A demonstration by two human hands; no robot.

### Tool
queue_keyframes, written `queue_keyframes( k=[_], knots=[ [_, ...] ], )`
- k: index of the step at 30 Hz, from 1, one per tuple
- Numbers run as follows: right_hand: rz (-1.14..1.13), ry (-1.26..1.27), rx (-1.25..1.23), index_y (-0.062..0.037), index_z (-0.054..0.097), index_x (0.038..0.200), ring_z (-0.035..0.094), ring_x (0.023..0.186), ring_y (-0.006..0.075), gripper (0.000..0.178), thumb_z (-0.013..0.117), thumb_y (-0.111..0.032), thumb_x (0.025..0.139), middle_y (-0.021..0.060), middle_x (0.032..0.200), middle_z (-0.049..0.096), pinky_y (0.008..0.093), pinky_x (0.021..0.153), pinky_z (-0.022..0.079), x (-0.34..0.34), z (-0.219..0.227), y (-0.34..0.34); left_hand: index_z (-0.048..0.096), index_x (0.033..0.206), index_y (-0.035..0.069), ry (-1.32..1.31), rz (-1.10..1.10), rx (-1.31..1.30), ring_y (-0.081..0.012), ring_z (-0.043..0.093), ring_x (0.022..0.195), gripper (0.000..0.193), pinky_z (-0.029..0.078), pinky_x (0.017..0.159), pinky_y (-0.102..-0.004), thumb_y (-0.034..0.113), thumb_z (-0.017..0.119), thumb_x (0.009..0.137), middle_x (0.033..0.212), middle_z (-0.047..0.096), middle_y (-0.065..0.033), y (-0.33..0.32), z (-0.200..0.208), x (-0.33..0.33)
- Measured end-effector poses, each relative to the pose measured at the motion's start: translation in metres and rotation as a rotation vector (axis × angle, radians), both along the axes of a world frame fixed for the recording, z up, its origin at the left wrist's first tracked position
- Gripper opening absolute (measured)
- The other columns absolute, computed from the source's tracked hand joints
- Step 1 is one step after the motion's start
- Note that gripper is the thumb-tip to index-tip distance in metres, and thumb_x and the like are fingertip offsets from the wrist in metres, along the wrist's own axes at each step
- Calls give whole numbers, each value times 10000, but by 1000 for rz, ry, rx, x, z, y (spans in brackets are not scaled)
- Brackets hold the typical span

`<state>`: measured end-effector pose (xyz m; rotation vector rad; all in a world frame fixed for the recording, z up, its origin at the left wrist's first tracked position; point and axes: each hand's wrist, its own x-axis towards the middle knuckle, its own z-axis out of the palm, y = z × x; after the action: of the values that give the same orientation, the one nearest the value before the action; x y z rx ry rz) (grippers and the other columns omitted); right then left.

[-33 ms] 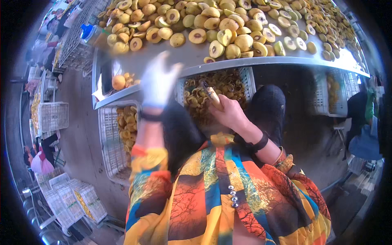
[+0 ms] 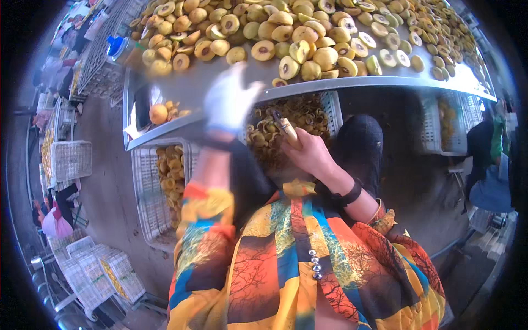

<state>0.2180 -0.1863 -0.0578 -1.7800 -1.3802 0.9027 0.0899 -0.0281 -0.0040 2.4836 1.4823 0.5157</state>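
My left hand (image 2: 227,104), in a white glove and blurred by motion, is above the near edge of the metal table (image 2: 220,71). Its thumb stands away from the fingers, and nothing shows in it. My bare right hand (image 2: 312,153) grips a short wooden-handled tool (image 2: 290,133) with a dark metal tip pointing up and left. Below that tip is a white crate of brownish fruit scraps (image 2: 297,113) between my knees. Many halved yellow-green, peach-like fruits (image 2: 263,50) with dark centres cover the table's far part.
A few orange-yellow fruit pieces (image 2: 159,114) lie at the table's left corner, near a blue-capped bottle (image 2: 118,48). White crates holding fruit stand on the floor at left (image 2: 144,187) and right (image 2: 440,137). Other people sit at both sides, one in blue (image 2: 489,190) at right.
My gloved left hand has moved to the right, closer to the tool in my right hand. The right hand keeps its hold and has barely shifted.
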Motion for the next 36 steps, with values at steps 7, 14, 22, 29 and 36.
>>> queue_keyframes(
  k=[7, 14, 22, 29, 36],
  knots=[
    [-183, 39, 62, -18, 529, 868, 572, 676, 415, 245, 640, -211, 765, 225, 713, 575, 440, 564, 448, 28, 6, -23, 530, 1098, 86, 54, 114, -354, -348, 577, 976, 434, 456, 843, -411, 257, 595, 705, 1012, 613, -202, 39, -56, 124],
    [-343, 833, -9, 7, 510, 1038, 481, 426, 72, 325, 621, -207, 819, 53, 660, 585, 215, 373, 368, 46, 23, -4, 651, 978, 76, -537, -26, -486, -192, 595, 969, 296, 456, 856, -269, 28, 568, 699, 1057, 615, -135, -3, -13, 66],
    [-269, 1202, -27, -91, 504, 1059, 388, 361, 72, 261, 501, -310, 918, 54, 645, 560, 211, 321, 284, 9, 17, 29, 510, 1187, 19, -1245, -295, -824, -218, 483, 1160, 591, 368, 1002, -322, -159, 411, 632, 1284, 473, -133, -61, -14, 17],
    [-192, 686, 156, -31, 492, 1025, 561, 486, 211, 297, 557, -281, 879, 135, 688, 596, 289, 421, 430, -22, 10, 29, 545, 1056, 58, -1517, 249, -1081, -227, 586, 884, 481, 484, 790, -342, 499, 484, 874, 981, 600, -114, -76, -22, 7],
    [5, -116, 59, 19, 401, 1086, 592, 691, 423, 379, 560, -226, 845, 244, 721, 603, 483, 595, 466, -25, 21, 11, 568, 936, 15, -1524, 447, -866, -215, 605, 716, 508, 503, 638, -300, 506, 447, 892, 830, 615, -115, -69, -37, 2]
  ],
)
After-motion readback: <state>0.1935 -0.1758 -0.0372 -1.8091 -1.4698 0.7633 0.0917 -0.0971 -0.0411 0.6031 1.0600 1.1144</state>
